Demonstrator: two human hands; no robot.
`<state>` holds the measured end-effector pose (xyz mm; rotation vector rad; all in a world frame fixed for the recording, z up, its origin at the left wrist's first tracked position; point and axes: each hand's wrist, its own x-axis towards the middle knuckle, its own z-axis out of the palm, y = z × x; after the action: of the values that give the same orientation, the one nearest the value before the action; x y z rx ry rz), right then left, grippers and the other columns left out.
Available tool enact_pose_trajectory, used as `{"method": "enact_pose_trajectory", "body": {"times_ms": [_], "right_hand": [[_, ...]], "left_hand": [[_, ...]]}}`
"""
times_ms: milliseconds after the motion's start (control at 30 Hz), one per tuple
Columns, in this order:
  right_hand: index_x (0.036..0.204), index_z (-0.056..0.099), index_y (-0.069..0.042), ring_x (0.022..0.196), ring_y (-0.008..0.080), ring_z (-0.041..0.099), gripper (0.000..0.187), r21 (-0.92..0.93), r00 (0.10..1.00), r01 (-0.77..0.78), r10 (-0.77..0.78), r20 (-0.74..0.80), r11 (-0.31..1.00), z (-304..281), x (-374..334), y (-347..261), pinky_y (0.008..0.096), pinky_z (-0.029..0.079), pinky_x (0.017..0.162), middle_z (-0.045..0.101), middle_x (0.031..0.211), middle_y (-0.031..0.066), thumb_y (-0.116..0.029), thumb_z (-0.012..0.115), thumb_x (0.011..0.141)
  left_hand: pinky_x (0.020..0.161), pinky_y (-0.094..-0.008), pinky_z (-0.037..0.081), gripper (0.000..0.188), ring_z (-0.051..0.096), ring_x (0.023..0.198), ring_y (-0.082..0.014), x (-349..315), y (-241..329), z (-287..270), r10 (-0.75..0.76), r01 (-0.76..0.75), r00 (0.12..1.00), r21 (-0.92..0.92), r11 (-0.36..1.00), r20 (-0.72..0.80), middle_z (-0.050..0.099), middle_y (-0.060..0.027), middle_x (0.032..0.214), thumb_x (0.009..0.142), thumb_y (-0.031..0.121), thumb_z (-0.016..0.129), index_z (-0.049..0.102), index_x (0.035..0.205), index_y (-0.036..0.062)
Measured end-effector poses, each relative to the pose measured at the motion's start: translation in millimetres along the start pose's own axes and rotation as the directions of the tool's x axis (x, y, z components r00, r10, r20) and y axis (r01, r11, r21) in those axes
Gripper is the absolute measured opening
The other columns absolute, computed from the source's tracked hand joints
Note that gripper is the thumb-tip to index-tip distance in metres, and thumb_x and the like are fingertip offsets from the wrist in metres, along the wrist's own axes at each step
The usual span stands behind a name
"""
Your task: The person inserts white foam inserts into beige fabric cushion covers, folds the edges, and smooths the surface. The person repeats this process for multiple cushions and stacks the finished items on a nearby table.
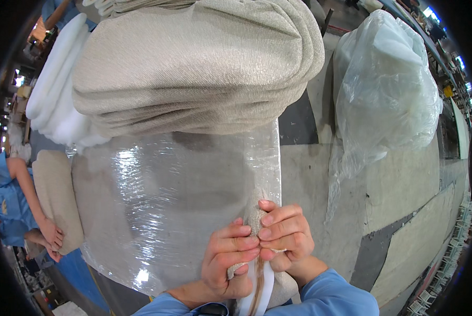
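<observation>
Both hands pinch the beige cushion cover (254, 221) just below the plastic-wrapped cushion (173, 195): left hand (228, 260) and right hand (286, 234) closed tight, seemingly along its seam.

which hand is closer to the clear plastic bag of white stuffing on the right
Right. The right hand grips the beige fabric edge on the side toward the plastic bag; the left hand grips it just beyond, farther from the bag.

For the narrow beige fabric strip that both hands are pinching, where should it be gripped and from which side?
Grip the beige fabric strip at its folded upper end, pinched from both flat sides, as the left hand and right hand do. It stands upright and thin beside the plastic-wrapped cushion.
</observation>
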<state>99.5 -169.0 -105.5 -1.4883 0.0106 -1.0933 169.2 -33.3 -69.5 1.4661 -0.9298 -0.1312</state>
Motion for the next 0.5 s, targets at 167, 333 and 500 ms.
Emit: {"method": "enact_pose_trajectory", "body": {"times_ms": [167, 333, 500], "right_hand": [[0.097, 0.073, -0.002, 0.111, 0.0306, 0.067, 0.019, 0.013, 0.999, 0.015, -0.015, 0.04, 1.0, -2, -3, 0, 0.059, 0.058, 0.109, 0.072, 0.111, 0.011, -0.011, 0.087, 0.089], [0.102, 0.074, -0.001, 0.112, 0.0311, 0.07, 0.026, -0.09, 0.985, -0.014, 0.03, 0.17, 0.996, -10, 17, 1, 0.0529, 0.059, 0.106, 0.072, 0.114, 0.0134, -0.012, 0.09, 0.085], [0.113, 0.076, 0.001, 0.117, 0.0316, 0.072, 0.034, -0.322, 0.934, -0.129, 0.224, 0.277, 0.938, -13, 46, -27, 0.0406, 0.061, 0.1, 0.074, 0.118, 0.0151, -0.008, 0.089, 0.082]], "left_hand": [[0.109, -0.053, 0.057, 0.02, 0.069, 0.118, -0.035, 5, 3, -11, -0.005, 0.009, 0.995, -0.04, 0.999, 0.096, 0.07, -0.0171, 0.119, 0.109, 0.015, 0.058, 0.07, 0.108, -0.0014], [0.107, -0.0486, 0.057, 0.025, 0.067, 0.121, -0.0332, 2, 1, -2, -0.108, 0.107, 0.994, -0.04, 0.993, -0.026, 0.068, -0.0186, 0.12, 0.11, 0.021, 0.061, 0.072, 0.111, -0.0017], [0.101, -0.0415, 0.057, 0.027, 0.067, 0.121, -0.0319, -6, -3, 0, -0.13, 0.125, 0.985, -0.043, 0.991, -0.113, 0.065, -0.0205, 0.128, 0.109, 0.024, 0.066, 0.075, 0.119, 0.0005]]}}
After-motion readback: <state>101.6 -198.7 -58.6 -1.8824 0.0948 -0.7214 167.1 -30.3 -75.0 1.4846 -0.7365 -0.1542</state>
